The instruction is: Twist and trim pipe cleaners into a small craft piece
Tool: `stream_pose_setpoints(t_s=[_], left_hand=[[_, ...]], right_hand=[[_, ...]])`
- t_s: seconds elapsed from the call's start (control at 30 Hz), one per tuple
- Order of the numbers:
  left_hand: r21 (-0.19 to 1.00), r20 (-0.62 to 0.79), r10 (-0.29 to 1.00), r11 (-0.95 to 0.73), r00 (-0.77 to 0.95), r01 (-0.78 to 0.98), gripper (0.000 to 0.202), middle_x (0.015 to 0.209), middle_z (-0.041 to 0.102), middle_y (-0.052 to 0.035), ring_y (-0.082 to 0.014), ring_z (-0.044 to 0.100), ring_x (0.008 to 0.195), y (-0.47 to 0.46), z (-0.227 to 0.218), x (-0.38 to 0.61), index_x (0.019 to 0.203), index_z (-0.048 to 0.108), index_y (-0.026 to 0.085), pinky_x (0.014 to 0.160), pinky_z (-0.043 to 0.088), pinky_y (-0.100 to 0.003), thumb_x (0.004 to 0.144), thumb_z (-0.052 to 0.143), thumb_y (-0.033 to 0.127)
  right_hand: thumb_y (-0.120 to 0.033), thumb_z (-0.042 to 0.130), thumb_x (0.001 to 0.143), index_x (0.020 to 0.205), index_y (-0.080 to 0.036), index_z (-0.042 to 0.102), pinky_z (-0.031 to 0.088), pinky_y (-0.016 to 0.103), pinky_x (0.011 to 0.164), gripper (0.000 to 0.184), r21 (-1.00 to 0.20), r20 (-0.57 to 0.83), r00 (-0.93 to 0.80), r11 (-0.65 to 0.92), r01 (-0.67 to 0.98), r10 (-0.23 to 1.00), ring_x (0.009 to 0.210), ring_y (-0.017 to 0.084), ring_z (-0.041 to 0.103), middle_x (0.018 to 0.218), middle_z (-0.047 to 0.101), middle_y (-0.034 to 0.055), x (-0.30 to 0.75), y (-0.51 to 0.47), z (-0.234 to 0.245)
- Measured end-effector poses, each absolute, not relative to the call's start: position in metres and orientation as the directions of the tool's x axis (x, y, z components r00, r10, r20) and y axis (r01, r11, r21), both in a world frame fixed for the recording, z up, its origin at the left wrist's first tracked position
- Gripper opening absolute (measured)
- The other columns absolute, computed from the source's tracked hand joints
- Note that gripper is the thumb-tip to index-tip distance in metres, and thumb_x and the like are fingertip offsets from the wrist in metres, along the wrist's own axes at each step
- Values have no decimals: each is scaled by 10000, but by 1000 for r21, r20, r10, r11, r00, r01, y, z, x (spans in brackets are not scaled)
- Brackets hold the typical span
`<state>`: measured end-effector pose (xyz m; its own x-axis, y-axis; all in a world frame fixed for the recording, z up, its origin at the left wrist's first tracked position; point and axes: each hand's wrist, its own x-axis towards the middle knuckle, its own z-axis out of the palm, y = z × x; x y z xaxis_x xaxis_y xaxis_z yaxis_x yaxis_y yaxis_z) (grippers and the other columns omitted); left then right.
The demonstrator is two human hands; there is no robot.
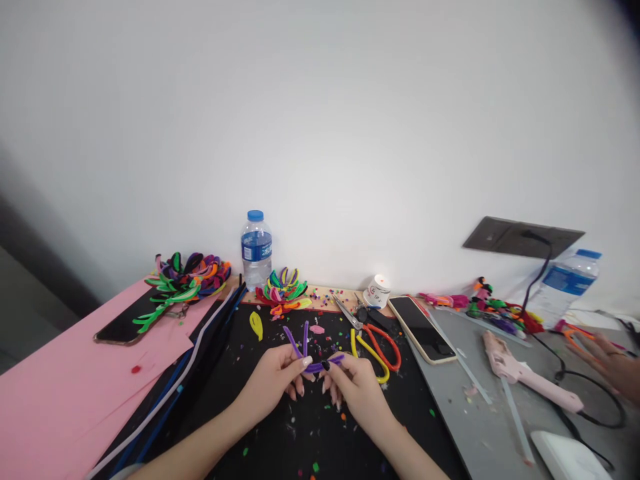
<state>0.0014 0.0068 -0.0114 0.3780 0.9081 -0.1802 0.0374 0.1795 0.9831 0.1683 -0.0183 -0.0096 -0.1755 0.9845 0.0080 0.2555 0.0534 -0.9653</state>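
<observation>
Between my two hands is a bent purple pipe cleaner (316, 367), held above the black mat (270, 427). My left hand (280, 379) pinches it near a bend, where two purple ends stick up in a V. The thumb and fingers of my right hand (357, 383) are closed on its other end. Behind my hands lie a yellow pipe cleaner loop (256, 325) and a small pink piece (317, 329). Scissors (383, 347) with red and yellow handles rest just beyond my right hand. Part of the purple piece is hidden by my fingers.
Bundles of colourful pipe cleaners (193, 277) and a water bottle (257, 250) stand along the wall. A phone (423, 330) lies right of the scissors. Farther right are a pink glue gun (530, 380) with its cord and another person's hand (613, 363). Pink paper (65, 407) covers the left side.
</observation>
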Motion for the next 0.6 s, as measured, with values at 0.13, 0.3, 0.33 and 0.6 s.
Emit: stream_pose_setpoints(t_s=[0.13, 0.3, 0.33, 0.6], left_hand=[[982, -186, 892, 175, 411, 66, 317, 624, 623, -25, -95, 517, 418, 5, -14, 2, 692, 551, 132, 400, 404, -196, 726, 552, 448], [983, -178, 823, 173, 540, 61, 291, 683, 659, -45, -92, 528, 412, 3, -15, 1, 741, 587, 121, 405, 395, -192, 726, 567, 412], [983, -179, 806, 175, 565, 62, 284, 694, 665, -52, -90, 531, 416, 2, -14, 0, 747, 594, 118, 407, 393, -189, 730, 569, 401], [965, -233, 685, 253, 690, 75, 257, 752, 692, -81, -75, 538, 448, 2, -5, -6, 777, 640, 109, 451, 403, -173, 732, 600, 359]], right_hand=[[-429, 466, 812, 610, -157, 514, 413, 201, 390, 342, -988, -41, -150, -17, 156, 988, 368, 98, 501, 470, 520, -23, 167, -16, -11], [-408, 473, 813, 601, -158, 500, 393, 185, 370, 329, -991, -48, -158, -28, 130, 986, 360, 83, 489, 485, 520, -27, 169, -14, -10], [-396, 472, 816, 589, -158, 495, 377, 179, 361, 330, -990, -45, -160, -23, 138, 986, 348, 77, 474, 474, 512, -30, 169, -14, -10], [-335, 463, 826, 551, -163, 476, 280, 168, 330, 324, -980, -19, -181, 17, 198, 983, 308, 53, 378, 430, 477, -46, 171, -14, -6]])
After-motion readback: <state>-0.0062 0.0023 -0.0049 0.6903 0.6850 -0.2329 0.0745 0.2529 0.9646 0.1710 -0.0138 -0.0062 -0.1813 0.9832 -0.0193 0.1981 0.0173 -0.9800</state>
